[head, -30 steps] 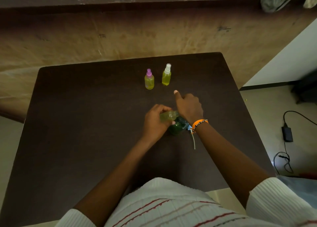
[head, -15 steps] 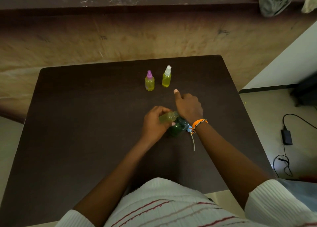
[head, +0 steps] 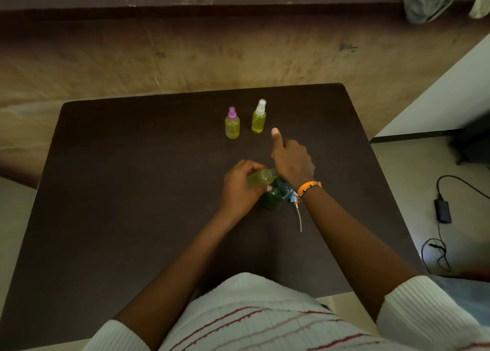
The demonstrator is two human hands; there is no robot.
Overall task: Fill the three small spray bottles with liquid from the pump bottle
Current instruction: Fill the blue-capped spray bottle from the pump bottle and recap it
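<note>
Both hands meet over the middle of the dark table (head: 111,191), just in front of the person's white striped top. Left hand (head: 238,189) curls round an uncapped spray bottle (head: 261,177), which lies tilted nearly flat, its long axis running left to right and its mouth pointing right toward the pump bottle (head: 277,195). Its clear body glows yellow-green. Right hand (head: 291,162), an orange band (head: 309,187) at the wrist, sits on top of the dark green pump bottle with fingers bent down over the hidden pump head and thumb pointing away; whether they grip it cannot be told. A thin white tube (head: 299,218) lies just nearside of the pump bottle. Farther off stand two capped, upright spray bottles of yellow-green liquid: one purple-topped (head: 232,124), one white-topped (head: 259,117).
</note>
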